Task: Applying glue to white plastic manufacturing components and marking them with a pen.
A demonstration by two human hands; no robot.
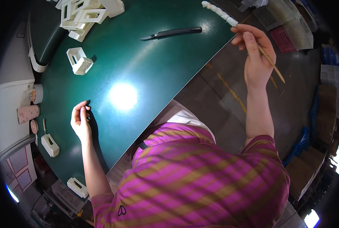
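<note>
Thin wooden stick (266, 57) with white wrapped end, slanted, pinched over table edge

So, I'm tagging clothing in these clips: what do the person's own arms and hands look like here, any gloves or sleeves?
Both hands are bare: no gloves, rings or watch show on the left hand or the right hand. The forearms are uncovered. Short sleeves of a magenta shirt with olive-tan stripes end near the elbows, and a small dark heart-shaped emblem sits by the left sleeve.

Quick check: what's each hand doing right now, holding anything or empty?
Left hand: empty, fingers loosely curled, resting on the green table.
Right hand: closed on a thin wooden stick with a white wrapped end.
</note>
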